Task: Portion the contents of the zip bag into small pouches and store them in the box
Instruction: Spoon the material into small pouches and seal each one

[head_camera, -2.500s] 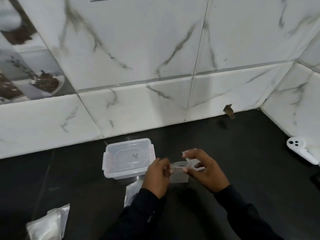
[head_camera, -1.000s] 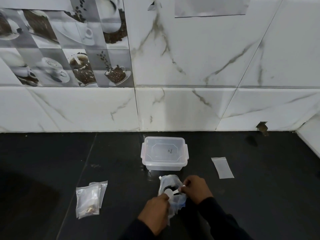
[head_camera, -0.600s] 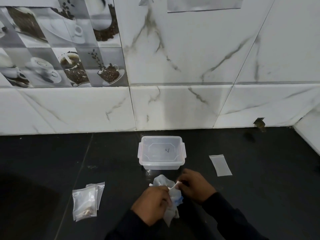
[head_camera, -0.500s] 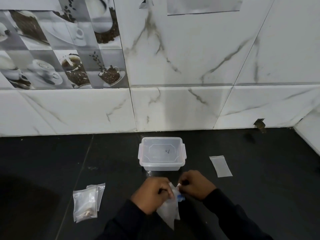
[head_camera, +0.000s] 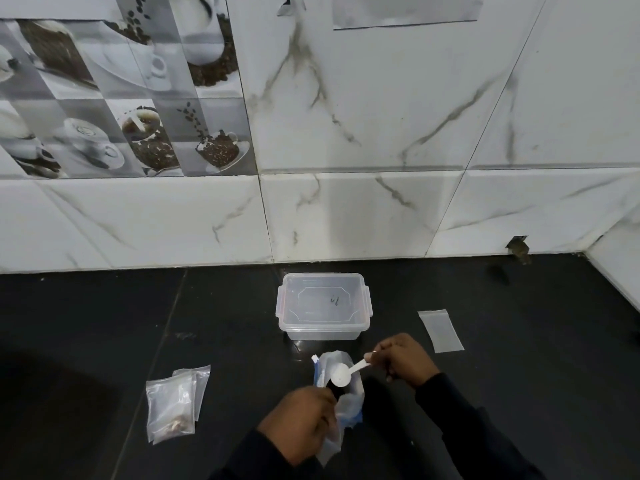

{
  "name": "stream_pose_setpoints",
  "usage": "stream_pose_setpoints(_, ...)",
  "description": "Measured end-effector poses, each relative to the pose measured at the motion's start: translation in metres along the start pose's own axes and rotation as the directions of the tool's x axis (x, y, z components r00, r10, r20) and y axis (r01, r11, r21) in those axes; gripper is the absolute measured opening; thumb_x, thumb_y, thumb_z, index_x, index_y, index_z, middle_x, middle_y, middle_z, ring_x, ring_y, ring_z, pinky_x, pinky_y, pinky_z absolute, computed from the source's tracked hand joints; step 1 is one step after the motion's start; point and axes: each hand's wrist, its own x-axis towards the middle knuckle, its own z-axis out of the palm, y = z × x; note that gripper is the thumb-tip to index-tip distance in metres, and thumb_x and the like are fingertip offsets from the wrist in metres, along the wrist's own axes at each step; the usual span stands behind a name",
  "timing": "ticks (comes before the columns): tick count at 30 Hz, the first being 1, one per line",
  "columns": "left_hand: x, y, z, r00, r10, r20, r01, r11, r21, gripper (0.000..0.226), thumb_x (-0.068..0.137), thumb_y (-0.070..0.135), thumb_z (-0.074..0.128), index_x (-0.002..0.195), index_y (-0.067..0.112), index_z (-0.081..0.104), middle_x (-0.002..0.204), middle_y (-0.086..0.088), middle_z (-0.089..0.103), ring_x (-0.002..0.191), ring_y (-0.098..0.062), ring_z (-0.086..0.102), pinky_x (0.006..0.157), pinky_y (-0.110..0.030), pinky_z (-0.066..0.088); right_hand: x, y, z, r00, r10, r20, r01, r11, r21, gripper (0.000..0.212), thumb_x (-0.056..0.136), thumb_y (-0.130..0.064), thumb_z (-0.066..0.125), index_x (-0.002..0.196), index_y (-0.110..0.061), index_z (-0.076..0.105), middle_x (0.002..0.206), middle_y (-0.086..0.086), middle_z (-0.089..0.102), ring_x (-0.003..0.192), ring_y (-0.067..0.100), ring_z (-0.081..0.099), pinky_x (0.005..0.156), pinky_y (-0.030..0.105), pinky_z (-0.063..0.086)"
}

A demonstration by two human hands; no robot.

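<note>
A person in dark sleeves works at a black counter (head_camera: 519, 393) set against a marble-tiled wall (head_camera: 363, 209); the left hand (head_camera: 301, 422), near the front edge, has its fingers curled round the side of the clear zip bag (head_camera: 353, 400) and holds it upright with the mouth open; the right hand (head_camera: 403, 358) pinches the handle of a small white scoop (head_camera: 349, 370) between thumb and fingers, the bowl of the scoop poised over the open mouth of the bag; whether the scoop carries anything cannot be told.

Just behind the bag, toward the back edge and close to the wall, stands the clear plastic box (head_camera: 323, 308) with its lid on and clips at either side, a small dark mark on the lid; to the right of the box, apart from it, a single empty pouch (head_camera: 440, 330) lies flat on the counter; toward the front-left, well apart from the hands, a small overlapping stack of clear pouches (head_camera: 173, 398) lies flat, the topmost showing a little brownish matter along its lower edge.

A panel of coffee-cup picture tiles (head_camera: 121, 98) fills the wall at upper left; a chipped gap (head_camera: 517, 245) shows at the base of the wall near the back-right corner.
</note>
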Motion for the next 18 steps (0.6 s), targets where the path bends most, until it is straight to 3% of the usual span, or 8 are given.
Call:
stream_pose_setpoints(4,-0.006,-0.003,0.017,0.999,-0.022,-0.029,0.022,1.000,-0.003,0.029,0.087,0.023,0.045,0.088,0.015,0.073,0.107,0.006,0.066,0.097,-0.010,0.064,0.088,-0.017,0.048,-0.004,0.011,0.005,1.000,0.006,-0.008,-0.006,1.000,-0.025,0.021,0.088,-0.010,0.070,0.073,0.004,0.072,0.047,-0.005,0.055,0.043,0.008,0.049,0.048,0.021,0.044)
stream_pose_setpoints(6,-0.009,-0.003,0.018,0.998,-0.023,-0.059,0.021,0.999,-0.030,0.028,0.084,0.019,0.046,0.085,0.015,0.073,0.102,0.006,0.067,0.093,-0.010,0.064,0.085,-0.019,0.050,-0.006,0.016,0.009,0.999,-0.048,0.019,0.050,0.994,-0.097,0.020,0.087,-0.017,0.073,0.070,-0.006,0.074,0.052,-0.004,0.061,0.049,0.010,0.055,0.053,0.020,0.047)
stream_pose_setpoints(8,-0.011,-0.002,0.015,0.995,-0.009,-0.098,0.004,0.998,-0.057,0.029,0.082,0.019,0.045,0.084,0.016,0.073,0.098,0.007,0.068,0.091,-0.010,0.065,0.085,-0.024,0.052,-0.008,0.021,0.013,0.983,-0.175,0.062,0.185,0.945,-0.268,0.014,0.083,-0.025,0.076,0.073,-0.015,0.075,0.068,-0.002,0.069,0.062,0.011,0.065,0.063,0.022,0.053)
stream_pose_setpoints(10,-0.012,0.006,0.006,0.987,0.030,-0.155,-0.052,0.990,-0.135,0.028,0.078,0.015,0.047,0.081,0.018,0.074,0.091,0.007,0.069,0.088,-0.008,0.066,0.082,-0.025,0.053,-0.009,0.023,0.019,0.937,-0.322,0.139,0.349,0.826,-0.442,0.013,0.081,-0.031,0.074,0.077,-0.018,0.076,0.080,-0.002,0.067,0.073,0.011,0.065,0.070,0.026,0.055)
stream_pose_setpoints(12,-0.010,0.022,-0.013,0.982,0.047,-0.181,-0.097,0.955,-0.279,0.026,0.077,0.007,0.051,0.074,0.017,0.075,0.084,0.007,0.069,0.082,-0.003,0.066,0.079,-0.020,0.052,-0.010,0.017,0.022,0.862,-0.450,0.235,0.505,0.713,-0.487,0.014,0.082,-0.028,0.069,0.078,-0.016,0.075,0.080,-0.007,0.057,0.071,0.008,0.060,0.066,0.022,0.049)
stream_pose_setpoints(14,-0.006,0.035,-0.037,0.985,0.045,-0.169,-0.123,0.862,-0.491,0.025,0.077,-0.003,0.054,0.070,0.011,0.073,0.077,0.005,0.068,0.076,-0.005,0.064,0.076,-0.019,0.049,-0.012,0.006,0.019,0.815,-0.522,0.253,0.577,0.689,-0.438,0.009,0.081,-0.019,0.068,0.080,-0.014,0.076,0.079,-0.014,0.054,0.071,0.004,0.058,0.065,0.015,0.044)
stream_pose_setpoints(16,0.004,0.033,-0.058,0.986,-0.006,-0.168,-0.103,0.766,-0.634,0.028,0.080,-0.006,0.054,0.070,0.012,0.072,0.075,0.001,0.066,0.073,-0.010,0.062,0.074,-0.024,0.049,-0.012,-0.007,0.015,0.847,-0.463,0.260,0.531,0.741,-0.412,0.008,0.081,-0.018,0.069,0.078,-0.023,0.074,0.082,-0.015,0.059,0.075,0.004,0.062,0.068,0.014,0.047)
stream_pose_setpoints(18,0.011,0.025,-0.067,0.986,-0.080,-0.143,-0.035,0.751,-0.659,0.027,0.084,0.001,0.054,0.071,0.017,0.072,0.076,0.001,0.067,0.074,-0.011,0.062,0.072,-0.026,0.050,-0.011,-0.013,0.013,0.912,-0.274,0.306,0.389,0.815,-0.429,0.019,0.083,-0.018,0.068,0.070,-0.032,0.070,0.082,-0.012,0.063,0.075,0.004,0.064,0.070,0.018,0.051)
